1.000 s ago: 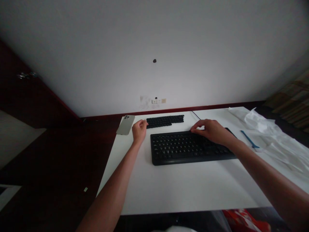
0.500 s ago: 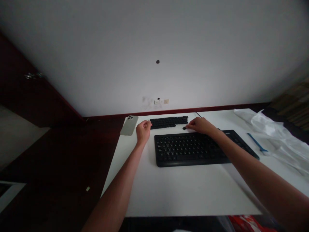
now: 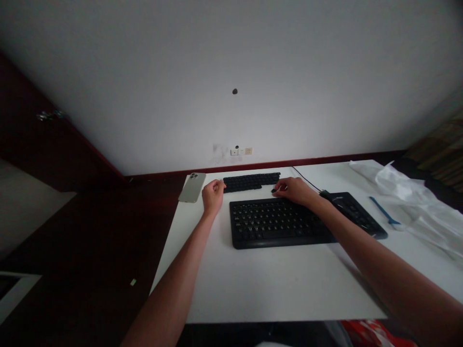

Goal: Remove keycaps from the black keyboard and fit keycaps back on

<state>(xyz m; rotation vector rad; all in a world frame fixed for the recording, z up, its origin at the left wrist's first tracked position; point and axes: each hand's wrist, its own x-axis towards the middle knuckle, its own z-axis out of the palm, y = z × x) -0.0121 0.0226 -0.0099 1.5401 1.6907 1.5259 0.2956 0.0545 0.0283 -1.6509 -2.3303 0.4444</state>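
Observation:
A black keyboard point(image 3: 282, 222) lies across the white table point(image 3: 275, 284). Behind it sits a block of loose black keycaps point(image 3: 251, 181) laid out in rows. My left hand point(image 3: 212, 196) rests curled at the left end of that block, fingertips touching it. My right hand point(image 3: 294, 190) is behind the keyboard's top edge, at the right end of the block, fingers pinched on a small black keycap point(image 3: 274, 191).
A phone point(image 3: 192, 187) lies face down at the table's far left corner. A blue tool point(image 3: 383, 211) and crumpled white plastic point(image 3: 415, 202) lie to the right. A black cable point(image 3: 306, 178) runs from the keyboard to the wall. Dark floor lies left of the table.
My right hand left the keyboard's upper keys and moved back and left to the keycap rows, pinching a small keycap. My left hand stayed by the rows' left end.

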